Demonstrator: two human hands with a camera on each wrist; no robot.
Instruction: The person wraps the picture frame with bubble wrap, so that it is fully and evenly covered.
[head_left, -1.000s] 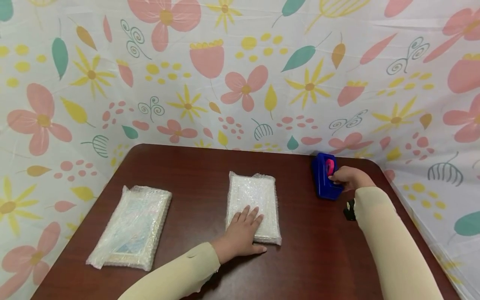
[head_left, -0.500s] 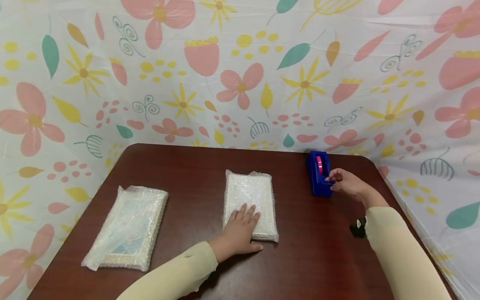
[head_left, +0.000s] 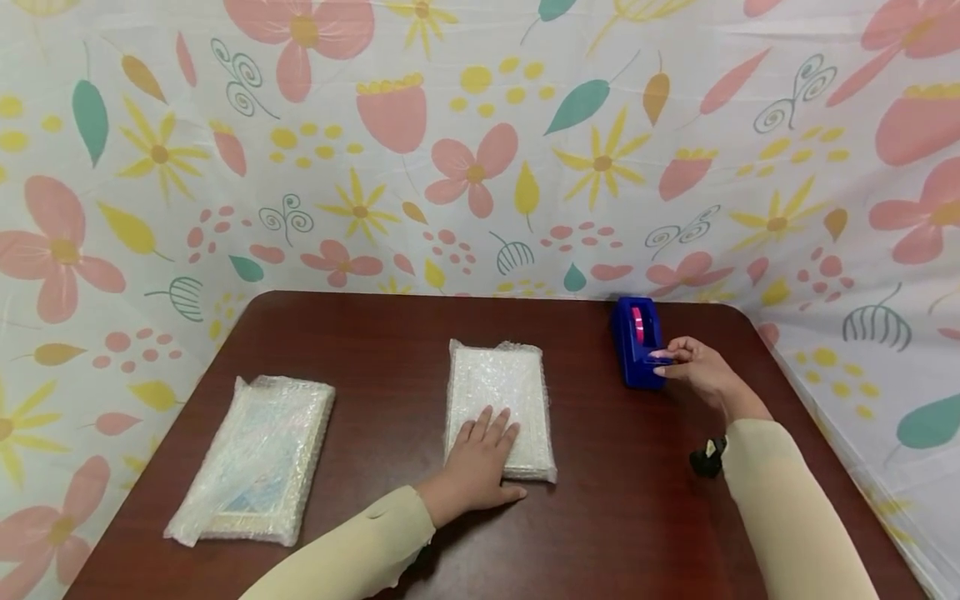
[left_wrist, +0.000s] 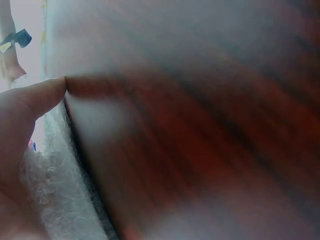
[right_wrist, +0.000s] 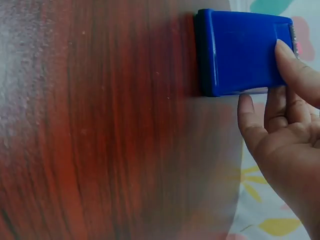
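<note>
A bubble-wrapped flat package (head_left: 495, 375) lies in the middle of the table. My left hand (head_left: 476, 471) rests on its near half, fingers spread; the thumb (left_wrist: 45, 95) reaches past its near edge in the left wrist view. At the far right stands a blue tape dispenser (head_left: 636, 346) with a pink-cored roll (head_left: 638, 325). My right hand (head_left: 697, 371) is at the dispenser's front end, thumb and forefinger pinching the clear tape, which barely shows. In the right wrist view the thumb (right_wrist: 295, 65) is beside the serrated cutter (right_wrist: 294, 35), other fingers curled below the dispenser's side.
A second bubble-wrapped package (head_left: 255, 458), with a bluish picture showing through, lies at the left of the dark wooden table (head_left: 390, 333). A flower-printed cloth (head_left: 480, 167) hangs right behind the table and along its sides.
My right hand has drawn back from the roll to the dispenser's front, and its pinch has lately closed in at the cutter. The left hand stays on the package; the view has shifted slightly.
</note>
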